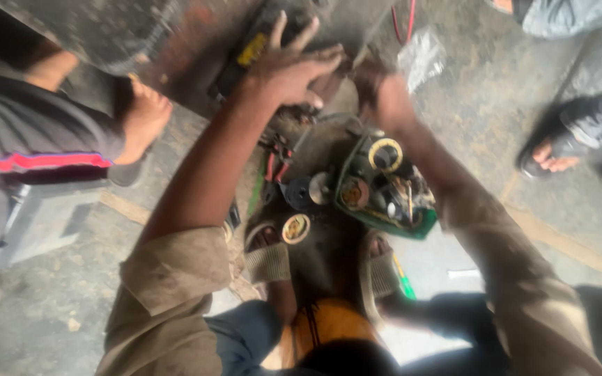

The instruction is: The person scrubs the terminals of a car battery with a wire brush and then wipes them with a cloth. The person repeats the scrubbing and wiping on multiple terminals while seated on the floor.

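Sleeves, hands (329, 76) on machine (245, 52) — green tray (423, 228)

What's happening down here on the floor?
A person crouches on a concrete floor, both arms stretched forward. The left hand is spread over a dark, grimy machine part; the right hand is closed at something beside it, too blurred to tell. Near their sandalled feet sits a green tray of small parts and red-handled pliers. Other people's feet stand around.

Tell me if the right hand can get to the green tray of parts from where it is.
Probably yes. The right hand is on the dark machine just above the green tray, and nothing lies between them; the tray sits open beside that forearm.
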Demonstrator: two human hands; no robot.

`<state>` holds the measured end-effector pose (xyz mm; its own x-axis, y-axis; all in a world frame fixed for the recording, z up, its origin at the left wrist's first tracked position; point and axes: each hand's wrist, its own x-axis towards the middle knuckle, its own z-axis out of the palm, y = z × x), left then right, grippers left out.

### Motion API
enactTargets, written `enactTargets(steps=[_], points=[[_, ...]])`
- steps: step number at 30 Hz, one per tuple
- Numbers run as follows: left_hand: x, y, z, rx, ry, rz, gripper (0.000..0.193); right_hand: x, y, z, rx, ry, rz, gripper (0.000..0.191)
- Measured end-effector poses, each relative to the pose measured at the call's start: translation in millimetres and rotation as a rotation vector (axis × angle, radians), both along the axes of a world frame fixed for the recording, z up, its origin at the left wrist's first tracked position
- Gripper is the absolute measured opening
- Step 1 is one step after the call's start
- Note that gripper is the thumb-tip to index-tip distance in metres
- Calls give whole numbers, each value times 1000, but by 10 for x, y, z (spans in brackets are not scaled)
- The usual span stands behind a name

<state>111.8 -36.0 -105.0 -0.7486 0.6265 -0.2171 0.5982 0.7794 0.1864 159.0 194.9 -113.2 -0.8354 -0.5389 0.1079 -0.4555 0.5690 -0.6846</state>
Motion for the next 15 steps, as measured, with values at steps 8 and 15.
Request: enactTargets(steps=[8, 15], points=[[91, -22, -175, 8, 85, 29, 104, 97, -30, -71, -43, 307, 47, 43], [-31, 36, -95, -19, -19, 50, 102, 29, -72, -138, -227, 257, 68, 45]])
